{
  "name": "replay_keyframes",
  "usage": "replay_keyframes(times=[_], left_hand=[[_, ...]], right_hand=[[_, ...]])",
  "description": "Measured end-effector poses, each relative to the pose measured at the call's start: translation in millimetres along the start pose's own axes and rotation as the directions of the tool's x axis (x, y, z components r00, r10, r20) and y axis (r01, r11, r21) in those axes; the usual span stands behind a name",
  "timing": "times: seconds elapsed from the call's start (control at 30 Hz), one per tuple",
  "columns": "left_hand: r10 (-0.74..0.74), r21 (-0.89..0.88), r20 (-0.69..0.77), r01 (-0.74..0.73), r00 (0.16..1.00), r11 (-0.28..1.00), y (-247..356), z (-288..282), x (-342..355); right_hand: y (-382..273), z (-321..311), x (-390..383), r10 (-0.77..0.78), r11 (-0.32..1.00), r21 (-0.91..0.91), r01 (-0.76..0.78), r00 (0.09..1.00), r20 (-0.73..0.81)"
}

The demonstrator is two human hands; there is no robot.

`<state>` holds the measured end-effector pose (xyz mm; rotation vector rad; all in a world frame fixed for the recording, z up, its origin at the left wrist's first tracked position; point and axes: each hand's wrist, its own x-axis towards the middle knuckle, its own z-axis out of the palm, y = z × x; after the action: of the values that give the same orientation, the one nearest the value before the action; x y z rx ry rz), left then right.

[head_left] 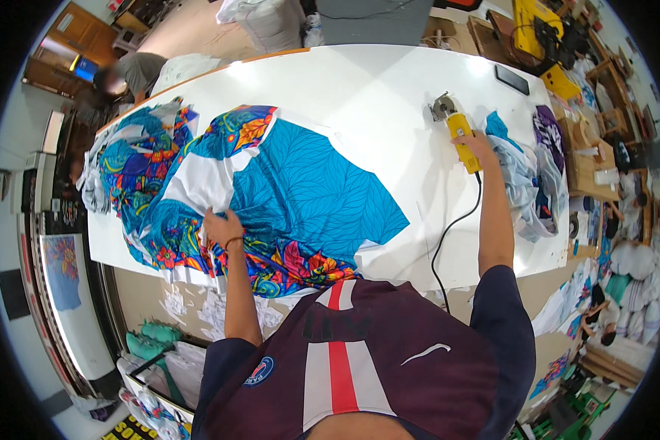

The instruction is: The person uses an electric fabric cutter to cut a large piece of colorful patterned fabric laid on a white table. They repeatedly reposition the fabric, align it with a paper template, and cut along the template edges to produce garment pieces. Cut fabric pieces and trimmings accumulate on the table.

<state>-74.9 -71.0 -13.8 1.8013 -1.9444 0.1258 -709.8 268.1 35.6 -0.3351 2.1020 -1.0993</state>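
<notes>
My left hand (pixel 224 227) is closed on a bunched part of the printed fabric (pixel 308 187), which is blue with a leaf pattern and has bright floral borders. A white underside (pixel 202 180) of the cloth is folded up beside that hand. The fabric spreads over the left and middle of the white table (pixel 389 95) and hangs toward its near edge. At the right, my right hand (pixel 474 148) grips the yellow body of an electric rotary cutter (pixel 458 132). Its round metal blade head (pixel 442 108) points away from me, apart from the fabric. A black cord (pixel 447 227) trails from it toward me.
Fabric scraps (pixel 524 180) lie in a heap right of the cutter. More printed cloth (pixel 143 154) is piled at the table's left end. A dark phone (pixel 512 79) rests at the far right corner. A person (pixel 136 77) is beyond the far left edge. White scraps (pixel 198 304) litter the floor.
</notes>
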Motion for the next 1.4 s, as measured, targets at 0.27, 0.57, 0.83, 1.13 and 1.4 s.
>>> replay_keyframes(times=[0.27, 0.57, 0.83, 1.13, 1.4], left_hand=[[0.711, -0.515, 0.343, -0.510, 0.614, 0.689, 251, 53, -65], [0.955, -0.805, 0.282, -0.564, -0.092, 0.183, 299, -24, -275], [0.962, -0.993, 0.103, 0.024, -0.252, 0.113, 239, -72, -277], [0.601, -0.305, 0.739, -0.645, 0.303, 0.701, 83, -124, -166], [0.610, -0.701, 0.534, -0.096, 0.586, 0.706, 223, -108, -154]], right_hand=[[26, -29, 6, -0.218, 0.930, -0.342, 0.136, 0.952, -0.214], [28, -42, -5, -0.201, 0.910, -0.410, 0.057, 0.926, -0.319], [19, -26, -4, -0.183, 0.825, -0.554, -0.108, 0.877, -0.444], [43, -12, -22, -0.710, 0.530, -0.826, -0.191, 0.433, -0.556], [3, 136, -147, 0.210, 0.861, -0.392, 0.323, 0.476, 0.854]])
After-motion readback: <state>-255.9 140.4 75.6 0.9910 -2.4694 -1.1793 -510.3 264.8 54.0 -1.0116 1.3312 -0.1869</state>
